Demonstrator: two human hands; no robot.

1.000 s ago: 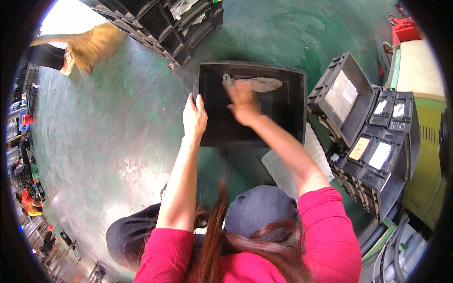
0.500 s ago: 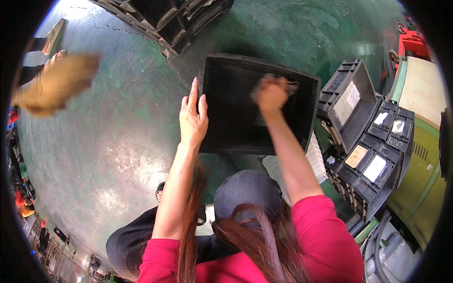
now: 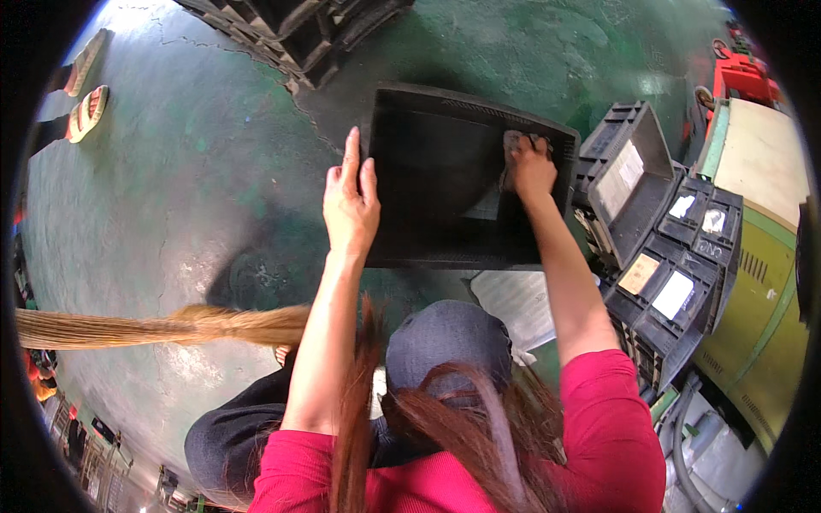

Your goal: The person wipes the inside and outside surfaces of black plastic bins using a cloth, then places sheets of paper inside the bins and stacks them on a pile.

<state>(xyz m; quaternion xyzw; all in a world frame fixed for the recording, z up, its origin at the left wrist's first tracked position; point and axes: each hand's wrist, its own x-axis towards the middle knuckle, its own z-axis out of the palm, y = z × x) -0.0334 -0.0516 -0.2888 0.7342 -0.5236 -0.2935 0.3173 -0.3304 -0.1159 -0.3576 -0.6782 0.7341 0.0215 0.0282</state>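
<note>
A shallow black bin (image 3: pixel 436 214) is tilted in front of my knees, its dark inside facing me. My left hand (image 3: pixel 351 209) steadies its left wall, index finger stretched along the outside and thumb at the rim. In the upper right part of the inside, my right hand (image 3: pixel 532 171) presses a crumpled greyish cloth (image 3: pixel 513 145) against the surface. The fingers are bent over this cloth and hide part of it. A paler patch shows on the inside below that hand.
A straw broom (image 3: pixel 231 325) reaches in from the left beside my left forearm. Another person's sandalled foot (image 3: pixel 88 114) is at the far left. Stacked black crates (image 3: pixel 299 34) stand ahead; labelled black bins (image 3: pixel 676 265) stand right, near a green-yellow cabinet (image 3: pixel 757 299). A whitish sheet (image 3: pixel 517 303) lies beneath the bin.
My right hand has slid the cloth rightward across the inside of the bin. The broom has swung from the upper left down beside my left arm. My left hand stays at the wall.
</note>
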